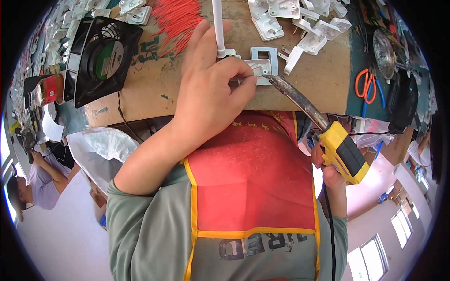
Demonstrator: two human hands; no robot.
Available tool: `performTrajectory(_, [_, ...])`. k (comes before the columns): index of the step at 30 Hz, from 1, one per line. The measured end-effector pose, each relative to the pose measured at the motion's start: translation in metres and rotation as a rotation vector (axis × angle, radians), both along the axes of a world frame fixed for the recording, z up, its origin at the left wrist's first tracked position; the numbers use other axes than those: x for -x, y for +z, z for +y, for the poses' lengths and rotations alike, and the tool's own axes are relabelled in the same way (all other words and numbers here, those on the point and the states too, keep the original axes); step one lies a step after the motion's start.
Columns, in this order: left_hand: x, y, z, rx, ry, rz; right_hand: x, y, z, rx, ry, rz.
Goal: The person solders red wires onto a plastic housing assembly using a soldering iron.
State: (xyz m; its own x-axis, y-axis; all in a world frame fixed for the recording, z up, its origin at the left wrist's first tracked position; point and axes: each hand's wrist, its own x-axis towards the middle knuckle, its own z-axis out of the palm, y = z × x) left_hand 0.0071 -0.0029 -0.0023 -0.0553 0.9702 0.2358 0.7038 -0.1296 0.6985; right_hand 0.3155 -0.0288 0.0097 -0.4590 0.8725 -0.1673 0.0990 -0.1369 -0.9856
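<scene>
My left hand [208, 86] is closed over a small white plastic housing [266, 66] on the bench. Its thumb and index finger pinch together beside thin red wire [257, 69] inside the housing; the exact grip is partly hidden. A white upright tube [218, 25] rises next to the raised fingers, its foot by the knuckles. My right hand [328, 171] is wrapped round the yellow and black handle of a soldering iron [344, 152]. The iron's dark tip reaches into the right side of the housing. Behind it lies a light grey square frame [262, 52].
A black fan [101, 61] and a jar [49, 89] stand at the left. Loose red wires [176, 21] and many white plug housings [311, 42] cover the far bench. Orange-handled scissors [365, 86] lie right. The iron's black cord hangs near my right arm. Another person [47, 180] sits far left.
</scene>
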Motion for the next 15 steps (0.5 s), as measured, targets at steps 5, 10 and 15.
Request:
performTrajectory(5, [0.000,-0.002,0.000,-0.031,0.012,0.020,-0.008,-0.006,-0.001,-0.048,0.057,-0.027])
performTrajectory(10, [0.000,-0.003,0.001,-0.041,0.018,0.015,-0.009,-0.014,-0.006,-0.025,0.008,0.057])
performTrajectory(15, [-0.001,-0.004,0.000,-0.045,0.032,0.012,-0.014,-0.016,-0.006,-0.005,0.028,0.058])
